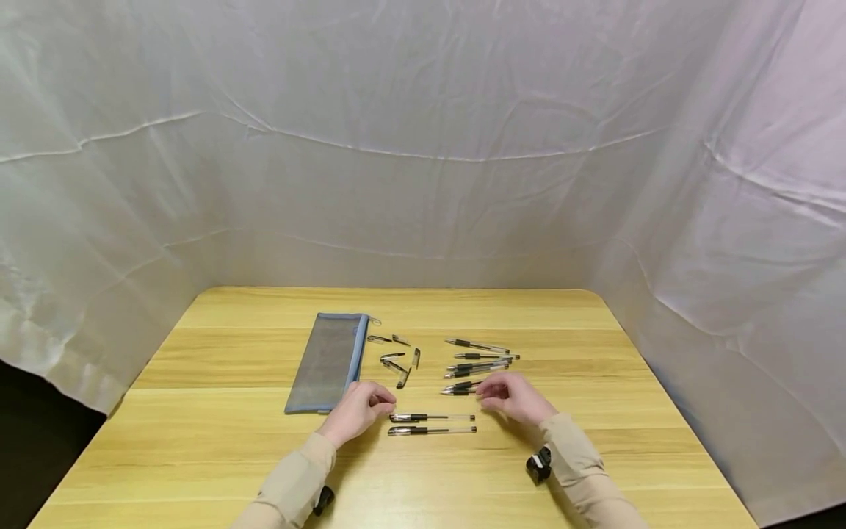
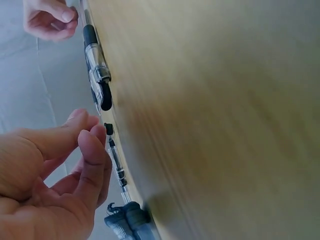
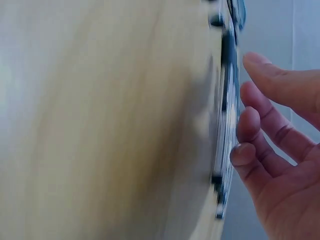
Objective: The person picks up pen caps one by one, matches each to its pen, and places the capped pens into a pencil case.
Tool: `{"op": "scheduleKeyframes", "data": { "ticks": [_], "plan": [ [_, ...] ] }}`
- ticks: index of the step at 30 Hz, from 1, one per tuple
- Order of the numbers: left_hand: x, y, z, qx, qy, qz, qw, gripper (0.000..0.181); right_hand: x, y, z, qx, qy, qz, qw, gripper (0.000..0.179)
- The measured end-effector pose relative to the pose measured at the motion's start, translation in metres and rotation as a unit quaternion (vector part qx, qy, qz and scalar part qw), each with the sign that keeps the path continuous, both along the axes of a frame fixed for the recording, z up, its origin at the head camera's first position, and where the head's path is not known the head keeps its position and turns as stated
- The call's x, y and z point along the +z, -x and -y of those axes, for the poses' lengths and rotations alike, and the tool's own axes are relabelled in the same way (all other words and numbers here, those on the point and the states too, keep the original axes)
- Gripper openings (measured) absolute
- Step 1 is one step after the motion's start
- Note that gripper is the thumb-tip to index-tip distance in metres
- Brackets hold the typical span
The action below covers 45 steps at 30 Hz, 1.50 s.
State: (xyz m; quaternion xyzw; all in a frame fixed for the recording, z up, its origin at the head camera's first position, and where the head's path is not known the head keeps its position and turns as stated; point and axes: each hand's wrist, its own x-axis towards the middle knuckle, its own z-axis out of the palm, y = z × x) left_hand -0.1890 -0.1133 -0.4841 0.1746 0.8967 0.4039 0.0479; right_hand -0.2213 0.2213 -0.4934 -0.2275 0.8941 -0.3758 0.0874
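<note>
My left hand [image 1: 358, 411] is beside the cap ends of two capped gel pens [image 1: 432, 430], which lie parallel near the front. In the left wrist view its thumb and fingertips [image 2: 91, 142] come close together, with nothing visible between them. Over the back ends of the nearest uncapped gel pens [image 1: 460, 386] hovers my right hand [image 1: 515, 399], its fingers loosely bent. The right wrist view shows a gap between thumb and fingers [image 3: 248, 122], with pens [image 3: 226, 115] just beyond. More uncapped pens [image 1: 479, 366] lie in a loose column behind, tips to the left.
Several loose black-and-clear pen caps [image 1: 402, 378] are scattered between the pens and a blue-edged mesh zip pouch [image 1: 322, 364] on the left. All lie on a wooden table [image 1: 264, 470]. A pale cloth curtain [image 1: 423, 198] rises behind the table and along both sides.
</note>
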Motion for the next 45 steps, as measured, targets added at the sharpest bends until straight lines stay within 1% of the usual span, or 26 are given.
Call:
{"op": "scheduleKeyframes", "data": {
  "ticks": [2, 5, 8, 12, 20, 28, 37, 41, 45],
  "plan": [
    [0.0, 0.001, 0.001, 0.006, -0.003, -0.006, 1.0, 0.011, 0.0, 0.004, -0.006, -0.022, 0.0, -0.007, 0.9997, 0.022],
    [0.001, 0.003, 0.001, 0.017, -0.005, -0.013, 0.9998, 0.015, 0.0, 0.009, -0.014, -0.045, -0.001, -0.017, 0.9988, 0.02],
    [0.001, 0.003, 0.001, 0.023, -0.003, -0.011, 0.9997, 0.017, 0.001, 0.014, -0.018, -0.057, -0.008, -0.022, 0.9981, 0.018],
    [0.001, 0.004, 0.001, 0.022, -0.003, -0.01, 0.9997, 0.017, 0.0, 0.016, -0.019, -0.065, -0.019, -0.015, 0.9976, 0.014],
    [0.0, 0.004, 0.001, 0.017, -0.003, -0.013, 0.9998, 0.017, -0.002, 0.018, -0.019, -0.059, -0.03, -0.038, 0.9971, 0.012],
    [0.0, 0.005, 0.002, 0.01, -0.007, -0.008, 0.9999, 0.017, -0.002, 0.018, -0.016, -0.056, -0.037, -0.032, 0.9972, 0.011],
    [-0.001, 0.003, 0.002, 0.021, 0.002, -0.009, 0.9997, 0.017, -0.004, 0.019, -0.014, -0.053, -0.044, -0.033, 0.9971, 0.01],
    [-0.001, 0.002, 0.002, 0.025, 0.004, -0.008, 0.9997, 0.016, -0.005, 0.02, -0.015, -0.044, -0.041, -0.036, 0.9975, 0.01],
    [-0.001, 0.001, 0.002, 0.024, 0.003, -0.014, 0.9996, 0.015, -0.006, 0.021, -0.015, -0.034, -0.037, -0.037, 0.9981, 0.008]
  ]
}}
